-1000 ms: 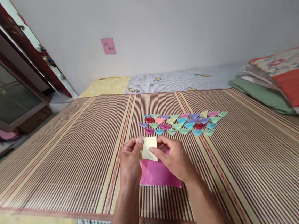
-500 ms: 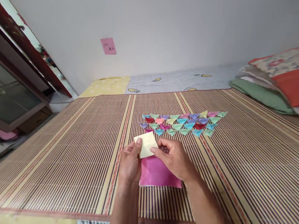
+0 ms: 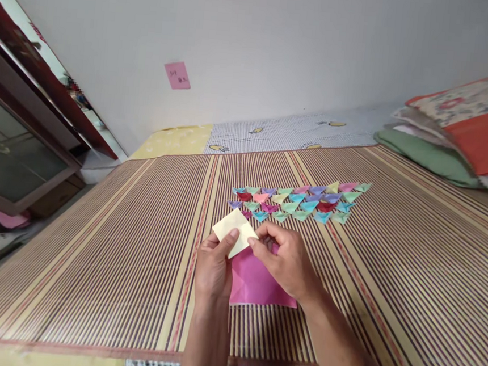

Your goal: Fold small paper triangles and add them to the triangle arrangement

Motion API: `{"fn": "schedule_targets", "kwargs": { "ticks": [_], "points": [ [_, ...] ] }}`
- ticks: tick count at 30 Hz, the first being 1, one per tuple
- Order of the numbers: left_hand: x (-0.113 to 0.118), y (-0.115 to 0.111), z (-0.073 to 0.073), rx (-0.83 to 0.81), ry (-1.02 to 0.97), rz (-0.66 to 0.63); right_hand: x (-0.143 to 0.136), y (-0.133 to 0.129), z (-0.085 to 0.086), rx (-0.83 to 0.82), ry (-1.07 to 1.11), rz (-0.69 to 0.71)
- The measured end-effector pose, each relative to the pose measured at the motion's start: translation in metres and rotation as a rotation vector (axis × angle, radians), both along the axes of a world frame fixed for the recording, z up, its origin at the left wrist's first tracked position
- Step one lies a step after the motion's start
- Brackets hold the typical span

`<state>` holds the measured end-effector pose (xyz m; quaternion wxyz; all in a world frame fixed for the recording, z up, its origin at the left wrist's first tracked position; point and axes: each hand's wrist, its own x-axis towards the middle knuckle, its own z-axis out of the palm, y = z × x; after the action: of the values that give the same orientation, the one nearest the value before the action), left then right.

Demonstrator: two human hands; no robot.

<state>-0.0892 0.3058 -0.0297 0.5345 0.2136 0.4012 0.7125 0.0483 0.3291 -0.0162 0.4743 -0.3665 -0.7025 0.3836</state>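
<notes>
A small pale yellow square of paper [image 3: 232,226], turned corner-up like a diamond, is held between both hands. My left hand [image 3: 216,263] pinches it from the lower left, thumb flat on its face and fingers behind. At its right corner, my right hand [image 3: 284,256] grips the edge between thumb and curled forefinger. Beneath the hands lies pink paper [image 3: 261,284], with a white edge showing at its front; the hands cover its upper part. Just beyond are rows of small folded paper pieces [image 3: 297,198] in many colours.
A striped bamboo mat [image 3: 115,240] spreads under everything. Folded bedding [image 3: 470,134] is piled at the far right. A pink note [image 3: 177,75] is stuck to the wall [image 3: 260,42]. On the left stands a cabinet with a glass door [image 3: 12,145].
The yellow paper has turned from nearly square-on to a diamond position in my hands. My left thumb has slid further onto its face. The folded pieces and pink paper stay put.
</notes>
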Motion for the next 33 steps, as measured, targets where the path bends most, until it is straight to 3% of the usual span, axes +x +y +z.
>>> {"fn": "schedule_targets", "kwargs": {
  "ticks": [13, 20, 27, 33],
  "points": [
    [0.001, -0.001, 0.003, 0.006, -0.065, -0.045, -0.005, -0.001, -0.007, -0.026, -0.034, 0.048],
    [-0.001, -0.001, 0.001, -0.018, -0.007, 0.087, -0.004, 0.001, -0.007, -0.087, -0.047, 0.163],
    [0.002, -0.001, -0.003, -0.023, 0.113, 0.147, -0.008, 0.003, -0.016, 0.085, -0.11, 0.025],
    [-0.002, -0.001, -0.006, 0.022, 0.18, 0.176, -0.006, 0.004, -0.019, 0.107, -0.177, 0.008]
  ]
}}
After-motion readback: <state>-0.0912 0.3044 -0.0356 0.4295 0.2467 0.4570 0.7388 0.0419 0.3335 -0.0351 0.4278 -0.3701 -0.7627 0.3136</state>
